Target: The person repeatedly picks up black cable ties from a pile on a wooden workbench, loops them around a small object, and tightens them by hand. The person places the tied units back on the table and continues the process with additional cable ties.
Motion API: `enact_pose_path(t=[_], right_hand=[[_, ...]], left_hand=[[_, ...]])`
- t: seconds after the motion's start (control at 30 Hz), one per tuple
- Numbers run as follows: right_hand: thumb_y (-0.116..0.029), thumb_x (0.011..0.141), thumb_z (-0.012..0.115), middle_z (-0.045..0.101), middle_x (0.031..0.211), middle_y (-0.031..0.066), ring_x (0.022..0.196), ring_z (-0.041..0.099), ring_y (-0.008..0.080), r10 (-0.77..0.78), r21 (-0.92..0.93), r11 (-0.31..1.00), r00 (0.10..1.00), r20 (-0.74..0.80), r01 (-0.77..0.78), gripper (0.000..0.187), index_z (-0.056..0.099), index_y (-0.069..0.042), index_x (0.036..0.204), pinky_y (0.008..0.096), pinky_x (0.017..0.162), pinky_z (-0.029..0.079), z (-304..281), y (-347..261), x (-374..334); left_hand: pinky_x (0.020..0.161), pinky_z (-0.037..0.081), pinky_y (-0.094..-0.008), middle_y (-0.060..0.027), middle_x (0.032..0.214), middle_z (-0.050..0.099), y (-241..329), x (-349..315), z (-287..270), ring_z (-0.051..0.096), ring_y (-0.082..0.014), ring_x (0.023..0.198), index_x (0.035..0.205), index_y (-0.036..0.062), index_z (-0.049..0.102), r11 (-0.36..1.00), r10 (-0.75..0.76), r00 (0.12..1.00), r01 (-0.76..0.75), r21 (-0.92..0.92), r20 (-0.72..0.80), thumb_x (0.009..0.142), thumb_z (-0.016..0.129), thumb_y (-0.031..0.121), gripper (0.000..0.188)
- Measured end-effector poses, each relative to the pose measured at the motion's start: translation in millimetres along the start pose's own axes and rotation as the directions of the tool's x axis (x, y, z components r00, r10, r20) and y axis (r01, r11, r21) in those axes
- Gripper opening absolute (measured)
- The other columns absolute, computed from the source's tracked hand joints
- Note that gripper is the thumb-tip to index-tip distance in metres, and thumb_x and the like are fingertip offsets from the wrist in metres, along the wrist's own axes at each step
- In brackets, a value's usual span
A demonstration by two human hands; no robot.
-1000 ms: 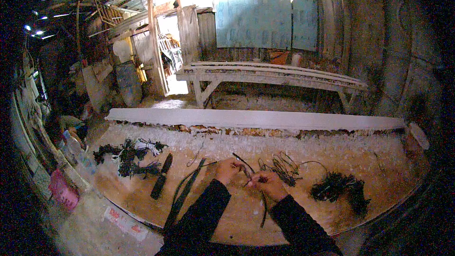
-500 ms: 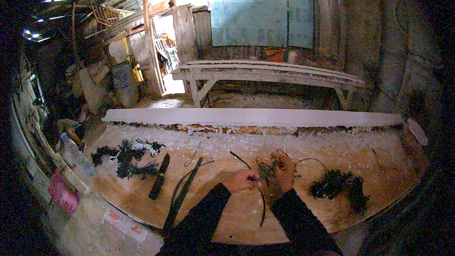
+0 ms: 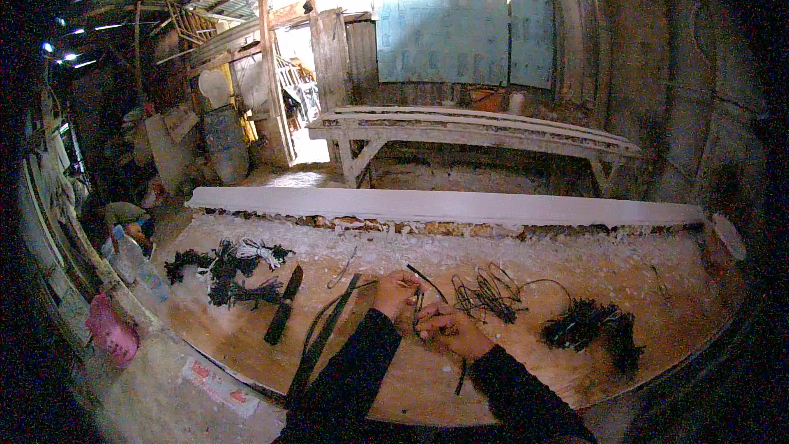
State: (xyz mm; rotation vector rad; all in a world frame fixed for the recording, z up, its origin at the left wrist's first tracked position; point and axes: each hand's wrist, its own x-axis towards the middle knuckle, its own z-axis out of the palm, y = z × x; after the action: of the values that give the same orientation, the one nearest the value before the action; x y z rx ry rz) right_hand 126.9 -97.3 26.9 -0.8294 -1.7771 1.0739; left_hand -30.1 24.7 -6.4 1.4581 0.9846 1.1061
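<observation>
Thin dark cord (image 3: 417, 306) pinched between two hands over the middle of the surface

The wooden surface (image 3: 526, 370) carries a long white ledge (image 3: 444, 207) along its far edge. A dark cord bundle (image 3: 585, 329) lies toward the right edge, another, mixed with pale strands, near the far left corner. Long dark strips (image 3: 329, 325) slant toward the near edge, left of the hands; a dark knife (image 3: 279, 323) lies beyond them. The left hand (image 3: 396, 293) and right hand (image 3: 452, 330) both appear closed, fingertips pressed together on the cord. Just right is a loose tangle of thin line (image 3: 491, 296). A narrow black strip (image 3: 427, 279) passes toward the right hand; where it ends is hidden.

The cord should be very light, limp and hard to break, perhaps a little springy; a fingertip pinch near each end suits it, since the middle would sag.
</observation>
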Motion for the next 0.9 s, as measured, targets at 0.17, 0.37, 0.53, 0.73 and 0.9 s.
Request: enact_pose_path(t=[0.17,0.37,0.53,0.73,0.9], right_hand=[[-0.008,0.072,0.068,0.059,0.091,0.0047,0.089,0.055,0.014,0.21,0.004,0.977,0.971,-0.117,-0.211,0.01,0.065,-0.003,0.08,0.0272,0.081,0.043,-12,1,0],[-0.006,0.075,0.065,0.058,0.077,0.0004,0.072,0.054,0.0102,-0.029,-0.003,1.0,0.931,-0.363,0.03,0.008,0.058,-0.005,0.072,0.0264,0.072,0.045,-23,17,2],[-0.004,0.076,0.063,0.054,0.071,0.0008,0.068,0.051,0.0104,-0.015,-0.114,0.991,0.791,-0.612,-0.07,0.01,0.054,-0.005,0.078,0.0243,0.065,0.043,-39,32,7],[-0.006,0.079,0.059,0.053,0.071,0.0023,0.065,0.048,0.0107,-0.085,-0.25,0.957,0.686,-0.723,-0.144,0.005,0.054,-0.005,0.079,0.026,0.059,0.042,-41,21,3],[-0.004,0.073,0.062,0.053,0.073,0.0053,0.074,0.05,0.0164,-0.029,0.047,0.993,0.601,-0.799,0.111,0.009,0.057,-0.005,0.081,0.0304,0.066,0.044,-50,13,12]], left_hand=[[0.048,0.05,-0.0251,-0.0009,0.073,0.062,-15,5,5,0.057,-0.0107,0.061,0.079,0.0056,0.062,0.998,0.013,0.999,-0.012,-0.058,0.031,0.074,0.062,0.0,0.008],[0.05,0.05,-0.0244,-0.0015,0.075,0.063,-11,-4,14,0.058,-0.0106,0.062,0.088,0.004,0.064,0.991,0.095,0.958,-0.118,0.07,0.272,0.076,0.06,0.001,0.013],[0.052,0.049,-0.0252,-0.0025,0.076,0.062,3,-11,21,0.058,-0.011,0.06,0.091,0.0044,0.063,0.992,-0.048,0.899,-0.008,0.125,0.436,0.078,0.066,0.014,0.016],[0.051,0.049,-0.0256,-0.0021,0.078,0.061,16,-29,43,0.056,-0.0107,0.058,0.096,0.0066,0.06,0.979,-0.089,0.711,-0.066,0.193,0.698,0.078,0.068,0.025,0.027],[0.051,0.048,-0.025,-0.0006,0.073,0.058,14,-28,40,0.055,-0.0098,0.058,0.086,0.0062,0.06,0.999,-0.017,0.838,-0.006,0.039,0.545,0.077,0.069,0.027,0.024]])
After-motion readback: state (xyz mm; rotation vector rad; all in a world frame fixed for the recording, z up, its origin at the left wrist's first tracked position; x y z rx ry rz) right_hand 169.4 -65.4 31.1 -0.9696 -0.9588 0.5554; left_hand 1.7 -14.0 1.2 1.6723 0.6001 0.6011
